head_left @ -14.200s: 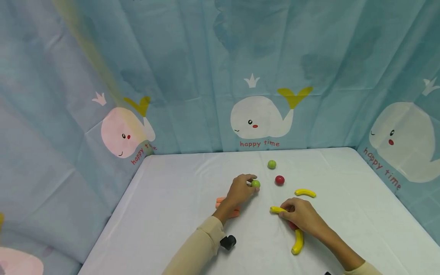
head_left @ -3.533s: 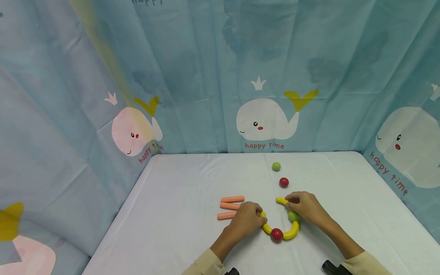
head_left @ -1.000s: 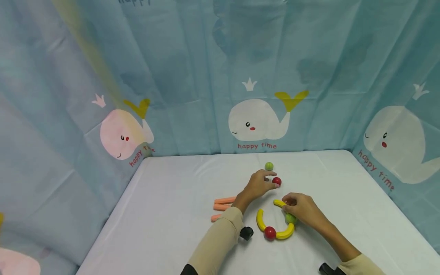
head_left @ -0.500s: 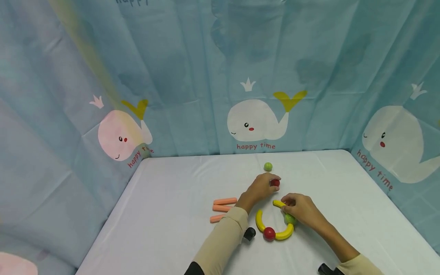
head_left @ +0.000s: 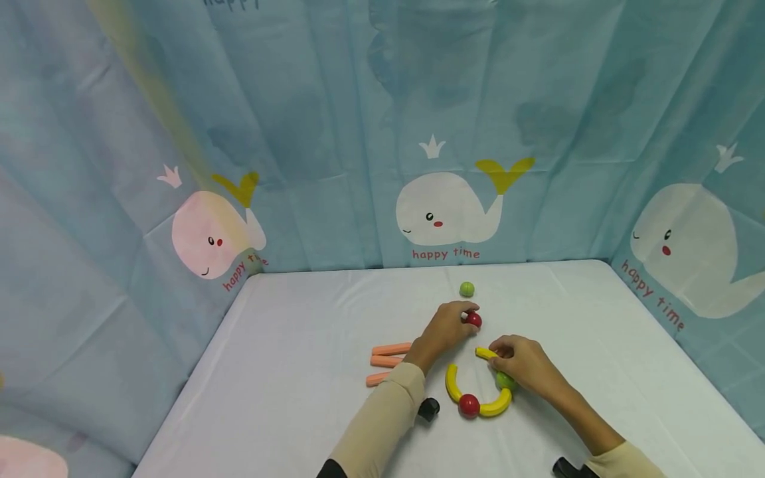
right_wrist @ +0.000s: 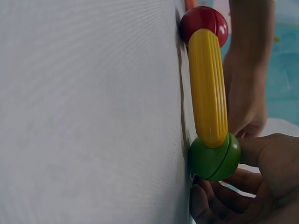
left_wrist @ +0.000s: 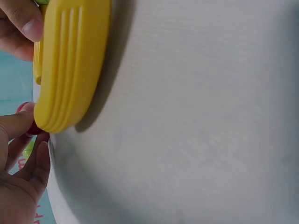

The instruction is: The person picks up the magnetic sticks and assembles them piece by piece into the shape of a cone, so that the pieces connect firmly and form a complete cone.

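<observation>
My left hand (head_left: 447, 326) pinches a shiny red ball (head_left: 474, 320) between thumb and fingers, in the upper middle of the table. Closer in, my right hand (head_left: 526, 362) grips a curved yellow ribbed stick (head_left: 485, 353) near its free end. That stick joins a grooved green ball (right_wrist: 215, 157), which sits in a chain with a second curved yellow stick (right_wrist: 208, 88), a red ball (head_left: 469, 405) and a third yellow stick (head_left: 453, 383). The chain forms a U opening toward the back. My right fingers partly hide the held stick and the green ball.
A loose green ball (head_left: 467, 289) lies behind the left hand. Several straight orange sticks (head_left: 391, 348) lie left of the chain, partly hidden by the left forearm. Blue whale-print curtains (head_left: 335, 199) rise around the white table (head_left: 287, 372).
Over the last second my left fingers have closed on the red ball and brought it slightly left and nearer. Earlier, the chain gained its left yellow stick. The right hand keeps its grip.
</observation>
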### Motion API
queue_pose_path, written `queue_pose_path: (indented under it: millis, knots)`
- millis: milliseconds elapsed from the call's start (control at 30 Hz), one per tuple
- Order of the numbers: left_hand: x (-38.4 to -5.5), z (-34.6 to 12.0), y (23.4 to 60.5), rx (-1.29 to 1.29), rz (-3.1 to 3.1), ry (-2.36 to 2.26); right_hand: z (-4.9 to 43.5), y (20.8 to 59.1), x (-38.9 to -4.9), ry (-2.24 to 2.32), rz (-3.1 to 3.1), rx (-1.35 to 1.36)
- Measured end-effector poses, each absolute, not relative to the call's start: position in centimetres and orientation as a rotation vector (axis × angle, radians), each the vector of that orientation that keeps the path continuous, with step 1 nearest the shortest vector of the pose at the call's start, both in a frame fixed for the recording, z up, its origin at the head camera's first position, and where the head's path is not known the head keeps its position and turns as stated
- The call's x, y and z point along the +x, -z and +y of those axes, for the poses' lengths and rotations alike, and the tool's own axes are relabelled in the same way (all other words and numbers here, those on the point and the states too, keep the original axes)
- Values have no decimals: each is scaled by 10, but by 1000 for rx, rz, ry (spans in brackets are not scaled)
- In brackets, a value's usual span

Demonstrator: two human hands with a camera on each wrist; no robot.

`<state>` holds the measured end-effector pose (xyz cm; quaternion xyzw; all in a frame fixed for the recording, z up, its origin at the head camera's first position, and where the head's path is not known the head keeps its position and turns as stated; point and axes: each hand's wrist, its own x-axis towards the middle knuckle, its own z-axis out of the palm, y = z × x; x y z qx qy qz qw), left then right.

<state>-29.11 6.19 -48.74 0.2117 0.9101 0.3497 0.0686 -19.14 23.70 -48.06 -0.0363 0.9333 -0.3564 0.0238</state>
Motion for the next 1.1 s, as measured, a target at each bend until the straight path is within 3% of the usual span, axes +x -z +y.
queue_pose_path:
  millis: [1100]
  knots:
    - [-254, 21, 488, 690, 2555, -1189, 237, 480, -193, 1103, 2869, -70]
